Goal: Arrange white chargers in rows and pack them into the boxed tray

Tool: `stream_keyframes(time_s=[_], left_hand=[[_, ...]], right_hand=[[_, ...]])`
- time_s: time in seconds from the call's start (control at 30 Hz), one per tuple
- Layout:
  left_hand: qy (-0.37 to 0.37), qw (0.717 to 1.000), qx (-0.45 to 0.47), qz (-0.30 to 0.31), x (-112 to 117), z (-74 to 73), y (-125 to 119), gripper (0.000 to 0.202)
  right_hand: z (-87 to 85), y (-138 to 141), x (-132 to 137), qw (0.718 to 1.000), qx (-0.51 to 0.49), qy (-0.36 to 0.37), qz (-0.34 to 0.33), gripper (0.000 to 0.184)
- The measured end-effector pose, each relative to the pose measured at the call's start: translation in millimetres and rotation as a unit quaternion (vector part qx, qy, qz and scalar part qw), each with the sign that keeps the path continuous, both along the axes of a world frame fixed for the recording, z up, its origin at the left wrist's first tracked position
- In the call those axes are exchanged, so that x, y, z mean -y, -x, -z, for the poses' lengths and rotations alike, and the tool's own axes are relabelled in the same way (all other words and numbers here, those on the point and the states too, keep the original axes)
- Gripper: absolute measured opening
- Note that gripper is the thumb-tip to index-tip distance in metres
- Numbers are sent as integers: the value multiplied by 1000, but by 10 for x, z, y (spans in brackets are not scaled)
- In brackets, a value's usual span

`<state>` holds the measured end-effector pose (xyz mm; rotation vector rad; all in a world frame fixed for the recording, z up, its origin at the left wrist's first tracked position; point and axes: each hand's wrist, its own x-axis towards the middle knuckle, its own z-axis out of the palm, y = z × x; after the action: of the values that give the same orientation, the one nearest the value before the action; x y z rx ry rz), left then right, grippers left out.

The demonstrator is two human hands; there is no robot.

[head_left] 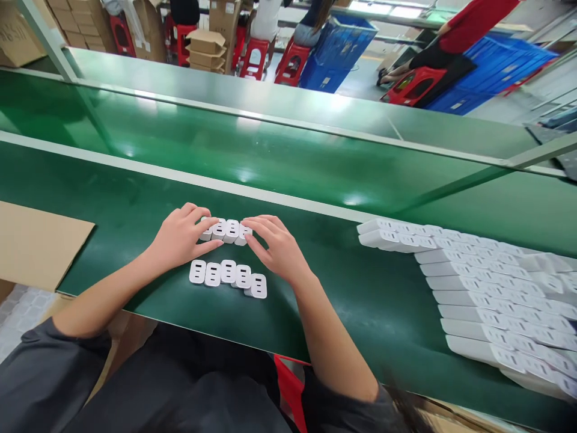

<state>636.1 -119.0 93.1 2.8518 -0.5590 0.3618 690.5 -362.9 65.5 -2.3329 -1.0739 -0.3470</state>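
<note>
A short row of white charger adapters (232,229), each with two port slots in its top face, stands upright on the green work surface. My left hand (183,231) grips the left end of this row, its thumb along the near side and its fingers curled over the far side. At the right end my right hand (273,243) closes its thumb and fingers on the last adapter. Fingers partly cover both end adapters. Closer to my body stands a second, uneven row of white adapters (228,272), touched by neither hand.
Many white adapters (487,282) stand in long packed rows on the right. A cardboard sheet (40,240) lies at the left edge. Beyond a pale rail (180,175) runs a green belt (270,144). Seated people, red stools (255,58) and blue crates (333,51) are across it.
</note>
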Motion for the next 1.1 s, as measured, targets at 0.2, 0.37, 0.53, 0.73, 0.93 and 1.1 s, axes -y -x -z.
stream_keyframes(time_s=[0.2, 0.37, 0.53, 0.73, 0.93, 1.1], left_hand=[[-83, 996, 11, 19, 81, 215, -62, 49], [-67, 997, 10, 40, -55, 184, -46, 36], [1, 996, -17, 91, -242, 69, -118, 27], [21, 999, -1, 34, -175, 144, -122, 31], [49, 994, -87, 45, -154, 140, -127, 33], [114, 956, -219, 157, -357, -85, -156, 54]], right_hand=[[167, -66, 32, 997, 53, 45, -22, 26], [91, 11, 160, 995, 65, 79, -6, 28], [-6, 26, 266, 991, 50, 123, 27, 33], [23, 36, 245, 997, 31, 67, -13, 22], [62, 32, 244, 995, -24, 91, 23, 20], [15, 28, 258, 997, -56, 47, 33, 31]])
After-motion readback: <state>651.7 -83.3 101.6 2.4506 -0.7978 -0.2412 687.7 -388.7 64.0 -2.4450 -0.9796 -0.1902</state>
